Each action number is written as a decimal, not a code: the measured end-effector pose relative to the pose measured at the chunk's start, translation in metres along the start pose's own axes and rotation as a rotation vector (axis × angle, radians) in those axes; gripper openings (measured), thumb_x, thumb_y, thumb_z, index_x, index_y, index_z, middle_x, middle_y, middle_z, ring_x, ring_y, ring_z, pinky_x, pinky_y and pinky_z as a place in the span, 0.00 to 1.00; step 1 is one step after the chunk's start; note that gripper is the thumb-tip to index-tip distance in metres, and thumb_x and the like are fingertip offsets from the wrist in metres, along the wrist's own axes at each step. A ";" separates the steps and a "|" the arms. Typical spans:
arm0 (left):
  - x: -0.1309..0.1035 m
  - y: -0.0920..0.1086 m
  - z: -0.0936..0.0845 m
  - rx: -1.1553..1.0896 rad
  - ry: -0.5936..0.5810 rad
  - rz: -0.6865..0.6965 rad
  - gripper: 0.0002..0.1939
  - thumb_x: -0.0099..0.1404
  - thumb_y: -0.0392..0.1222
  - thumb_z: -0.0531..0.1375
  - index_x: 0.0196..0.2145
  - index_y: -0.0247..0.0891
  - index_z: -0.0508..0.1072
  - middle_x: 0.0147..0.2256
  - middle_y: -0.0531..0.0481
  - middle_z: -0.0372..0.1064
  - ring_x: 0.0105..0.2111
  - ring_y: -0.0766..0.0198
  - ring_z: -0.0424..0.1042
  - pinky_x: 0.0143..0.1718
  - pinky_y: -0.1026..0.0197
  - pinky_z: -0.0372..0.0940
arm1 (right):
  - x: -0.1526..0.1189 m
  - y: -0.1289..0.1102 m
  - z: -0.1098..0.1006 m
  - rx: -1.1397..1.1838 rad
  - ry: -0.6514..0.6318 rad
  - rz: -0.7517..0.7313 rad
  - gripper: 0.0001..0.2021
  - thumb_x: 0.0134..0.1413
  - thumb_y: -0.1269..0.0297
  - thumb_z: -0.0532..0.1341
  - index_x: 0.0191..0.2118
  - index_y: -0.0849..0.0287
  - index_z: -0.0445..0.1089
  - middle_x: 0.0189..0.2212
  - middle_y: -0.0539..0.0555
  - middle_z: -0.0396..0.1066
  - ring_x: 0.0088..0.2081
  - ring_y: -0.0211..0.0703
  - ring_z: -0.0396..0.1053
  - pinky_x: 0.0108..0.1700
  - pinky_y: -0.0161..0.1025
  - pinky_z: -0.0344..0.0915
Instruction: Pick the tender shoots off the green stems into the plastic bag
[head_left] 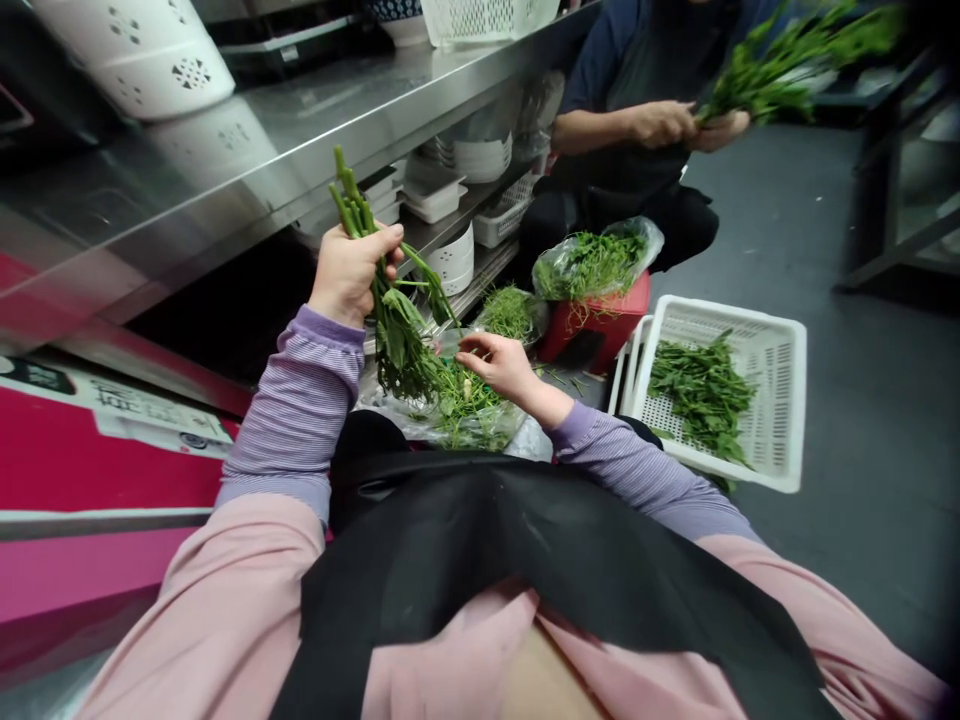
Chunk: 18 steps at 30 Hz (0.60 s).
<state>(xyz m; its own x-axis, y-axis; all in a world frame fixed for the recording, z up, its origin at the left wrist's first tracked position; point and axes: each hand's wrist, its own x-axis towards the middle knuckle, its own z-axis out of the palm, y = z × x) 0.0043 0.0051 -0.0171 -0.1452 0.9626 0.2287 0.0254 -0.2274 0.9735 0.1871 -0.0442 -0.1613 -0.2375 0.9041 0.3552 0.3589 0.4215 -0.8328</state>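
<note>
Your left hand [356, 262] is closed around the stems of a bunch of leafy greens [403, 340]. The grip sits high on the bunch: cut stem ends stick out above your fist, tilted up and to the left, while the leaves hang below it, limp and dark. One thin stalk slants away from the bunch, down toward your right hand [502, 368]. There, thumb and forefinger are bent toward each other near the stalk's tip; whether they pinch it or are only beside it, you cannot tell.

Beneath both hands, loose greens [469, 400] lie in a clear plastic bag [501, 436]. The hanging leaves overlap the left part of this pile, so the border between the two is hard to read. Your palm and most finger joints of the left hand hide the gripped stretch of stem.

To your right, a white basket [789, 400] contains cut greens [701, 395]; its near left edge is partly behind your right arm. Ahead, a red stool [626, 312] bears another bag of greens [600, 265]. Beyond it a co-worker [637, 60], cut off by the top edge, holds a blurred leafy bunch [780, 75].
</note>
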 end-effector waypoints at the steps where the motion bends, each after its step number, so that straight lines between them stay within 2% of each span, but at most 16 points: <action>1: -0.002 0.002 0.001 -0.002 0.003 0.001 0.14 0.51 0.37 0.68 0.23 0.36 0.64 0.18 0.54 0.63 0.19 0.70 0.66 0.16 0.69 0.58 | 0.001 -0.001 0.002 -0.068 0.010 0.013 0.12 0.51 0.55 0.62 0.36 0.59 0.71 0.30 0.54 0.73 0.29 0.39 0.67 0.34 0.36 0.61; 4: -0.007 0.008 0.005 -0.014 0.010 0.008 0.14 0.51 0.36 0.68 0.22 0.36 0.64 0.17 0.54 0.62 0.18 0.71 0.64 0.15 0.70 0.57 | 0.007 0.001 0.007 -0.244 0.060 0.078 0.11 0.51 0.56 0.62 0.34 0.58 0.68 0.26 0.53 0.69 0.27 0.40 0.64 0.33 0.37 0.59; 7: -0.012 0.013 0.008 -0.005 -0.002 0.017 0.14 0.51 0.36 0.68 0.22 0.36 0.63 0.17 0.54 0.62 0.18 0.72 0.63 0.15 0.70 0.57 | 0.012 0.005 0.008 -0.306 0.095 0.114 0.11 0.53 0.56 0.59 0.36 0.58 0.66 0.26 0.53 0.68 0.27 0.42 0.64 0.34 0.38 0.58; 10: -0.015 0.016 0.010 0.036 -0.011 0.025 0.14 0.52 0.38 0.67 0.23 0.36 0.63 0.18 0.54 0.62 0.18 0.71 0.64 0.17 0.68 0.57 | 0.014 0.008 0.007 -0.268 0.087 0.059 0.07 0.54 0.60 0.57 0.35 0.57 0.65 0.27 0.54 0.68 0.29 0.42 0.65 0.35 0.38 0.59; 13: -0.015 0.018 0.008 0.062 0.004 0.039 0.13 0.54 0.37 0.66 0.23 0.36 0.63 0.18 0.55 0.61 0.19 0.72 0.63 0.18 0.67 0.56 | 0.015 0.015 0.008 -0.064 0.048 0.045 0.04 0.52 0.64 0.55 0.31 0.57 0.64 0.25 0.51 0.67 0.28 0.39 0.64 0.33 0.36 0.59; 15: -0.014 0.022 0.004 0.069 0.045 0.056 0.13 0.56 0.37 0.65 0.23 0.37 0.62 0.18 0.55 0.61 0.19 0.72 0.62 0.19 0.66 0.56 | 0.015 0.028 0.011 0.192 0.022 0.192 0.03 0.52 0.65 0.54 0.31 0.57 0.61 0.22 0.48 0.65 0.23 0.35 0.62 0.28 0.34 0.59; 17: -0.011 0.028 -0.002 0.077 0.104 0.087 0.15 0.58 0.38 0.65 0.23 0.39 0.60 0.18 0.56 0.60 0.21 0.71 0.62 0.20 0.66 0.56 | 0.014 0.048 0.015 0.421 0.031 0.432 0.01 0.51 0.67 0.53 0.30 0.57 0.58 0.21 0.47 0.65 0.19 0.32 0.59 0.24 0.32 0.57; 18: -0.009 0.031 -0.005 0.082 0.127 0.103 0.15 0.58 0.38 0.65 0.23 0.39 0.60 0.18 0.56 0.60 0.22 0.71 0.61 0.21 0.65 0.56 | 0.013 0.060 0.017 0.463 0.044 0.542 0.02 0.52 0.67 0.53 0.30 0.57 0.56 0.21 0.46 0.65 0.18 0.31 0.59 0.22 0.31 0.57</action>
<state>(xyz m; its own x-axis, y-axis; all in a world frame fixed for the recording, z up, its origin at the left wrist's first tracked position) 0.0019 -0.0116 0.0110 -0.2617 0.9071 0.3298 0.1261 -0.3066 0.9434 0.1903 -0.0085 -0.2134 -0.0943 0.9841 -0.1507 -0.0059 -0.1519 -0.9884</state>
